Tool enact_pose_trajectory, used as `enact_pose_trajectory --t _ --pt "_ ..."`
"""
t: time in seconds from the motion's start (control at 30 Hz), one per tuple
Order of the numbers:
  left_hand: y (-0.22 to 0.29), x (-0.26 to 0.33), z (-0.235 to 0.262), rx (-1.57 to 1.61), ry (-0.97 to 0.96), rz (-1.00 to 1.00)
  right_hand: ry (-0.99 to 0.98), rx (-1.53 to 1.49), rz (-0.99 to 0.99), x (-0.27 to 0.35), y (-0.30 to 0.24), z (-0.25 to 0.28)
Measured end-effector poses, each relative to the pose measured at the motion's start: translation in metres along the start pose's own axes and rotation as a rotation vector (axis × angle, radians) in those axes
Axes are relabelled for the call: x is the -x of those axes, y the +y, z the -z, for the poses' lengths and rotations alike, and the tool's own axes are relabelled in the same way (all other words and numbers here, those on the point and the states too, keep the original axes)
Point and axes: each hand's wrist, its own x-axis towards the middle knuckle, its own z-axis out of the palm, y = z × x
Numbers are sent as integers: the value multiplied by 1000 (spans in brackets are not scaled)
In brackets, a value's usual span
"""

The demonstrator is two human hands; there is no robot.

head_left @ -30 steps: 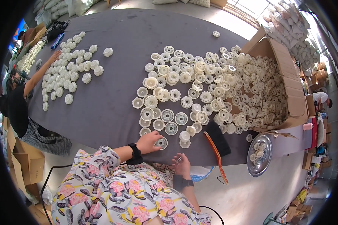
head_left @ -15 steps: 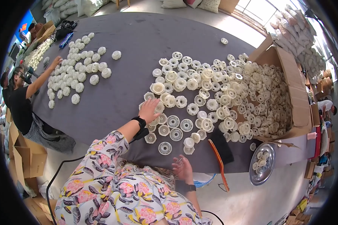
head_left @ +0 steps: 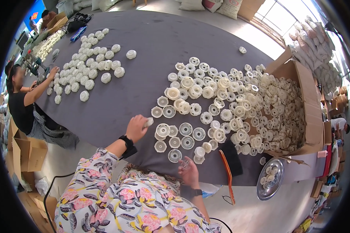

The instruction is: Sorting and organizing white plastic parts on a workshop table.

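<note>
My left hand [head_left: 137, 128] pinches a small white round plastic part [head_left: 148, 122], seen edge-on, just above the grey tabletop. Loose white ring-shaped plastic parts [head_left: 162, 130] lie to its right. Near the table's front edge my right hand [head_left: 189, 173] is palm up with fingers curled. A small clear piece [head_left: 185, 164] shows at its fingers; its exact kind cannot be made out. Closest to that hand are a ring part with a clear centre [head_left: 175, 155] and a few small cream parts [head_left: 199, 152].
An open cardboard box [head_left: 309, 105] on its side spills parts at the right. Nearby are a black-and-orange brush-like object [head_left: 231, 159] and a metal tray [head_left: 278, 184]. White knob-like parts [head_left: 84, 95] sit at the left, where a co-worker [head_left: 23, 105] reaches in.
My left hand has drawn left and slightly nearer, away from the loose parts, now with a part in its fingers. My right hand stays almost still. The whole view has shifted a little.
</note>
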Motion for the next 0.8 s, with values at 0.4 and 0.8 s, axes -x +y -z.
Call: enact_pose_trajectory --t 0.4,0.8 --pt "92 55 18 871 -690 76 -179 329 -245 -24 36 -47" --pt "-24 33 22 15 -248 65 65 394 -93 -1 16 -28"
